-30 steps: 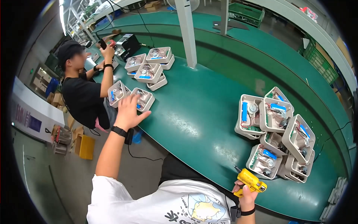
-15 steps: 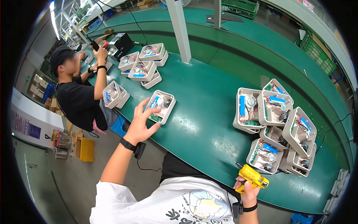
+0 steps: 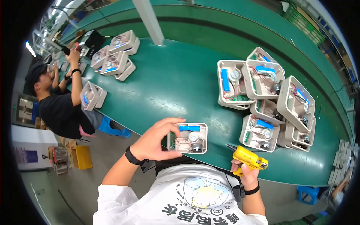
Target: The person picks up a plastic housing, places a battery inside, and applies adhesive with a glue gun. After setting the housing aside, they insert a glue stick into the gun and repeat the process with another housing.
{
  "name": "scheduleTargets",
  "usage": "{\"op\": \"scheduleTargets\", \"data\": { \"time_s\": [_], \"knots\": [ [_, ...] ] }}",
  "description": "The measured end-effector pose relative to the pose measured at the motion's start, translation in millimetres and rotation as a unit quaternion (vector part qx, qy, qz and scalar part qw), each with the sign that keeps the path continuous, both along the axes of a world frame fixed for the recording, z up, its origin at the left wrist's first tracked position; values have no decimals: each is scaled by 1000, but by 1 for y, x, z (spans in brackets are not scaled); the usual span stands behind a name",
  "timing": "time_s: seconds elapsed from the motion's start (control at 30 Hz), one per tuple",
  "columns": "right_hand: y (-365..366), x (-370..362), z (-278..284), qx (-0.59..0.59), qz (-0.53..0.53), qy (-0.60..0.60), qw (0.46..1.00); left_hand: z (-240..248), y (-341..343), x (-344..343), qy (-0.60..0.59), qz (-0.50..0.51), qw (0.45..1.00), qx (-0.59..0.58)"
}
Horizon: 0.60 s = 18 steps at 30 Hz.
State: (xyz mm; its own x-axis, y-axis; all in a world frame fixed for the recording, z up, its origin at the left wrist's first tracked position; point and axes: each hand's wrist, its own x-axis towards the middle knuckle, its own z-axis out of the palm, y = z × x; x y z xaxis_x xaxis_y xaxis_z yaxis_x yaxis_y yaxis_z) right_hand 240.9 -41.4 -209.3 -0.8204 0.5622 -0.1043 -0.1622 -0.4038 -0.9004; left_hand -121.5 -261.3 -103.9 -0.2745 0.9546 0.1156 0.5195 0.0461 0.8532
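The left hand (image 3: 152,144) fingers are gripping a white tray (image 3: 188,137) on the green surface (image 3: 168,82); the right hand (image 3: 245,174) fingers are wrapping a yellow screwdriver (image 3: 248,158).

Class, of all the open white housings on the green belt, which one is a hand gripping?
The lone housing at the belt's near edge, gripped by the left hand; the others sit untouched in clusters.

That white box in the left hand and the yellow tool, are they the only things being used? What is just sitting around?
In use:
left hand gripping the open white box
right hand holding the yellow electric screwdriver

Just sitting around:
pile of white boxes on the green table
more boxes near a co-worker
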Motion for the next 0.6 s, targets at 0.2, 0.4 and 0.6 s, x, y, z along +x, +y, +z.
{"op": "scheduleTargets", "data": {
  "time_s": [0.2,0.4,0.6],
  "knots": [
    [1,5,-2,2,1,-5,1000,-12,30,5,238,83,968,7],
    [0,7,0,7,-2,-11,1000,-4,35,11,255,107,959,-57],
    [-1,2,6,8,-9,-13,1000,-1,39,20,320,104,939,-75]
  ]
}}
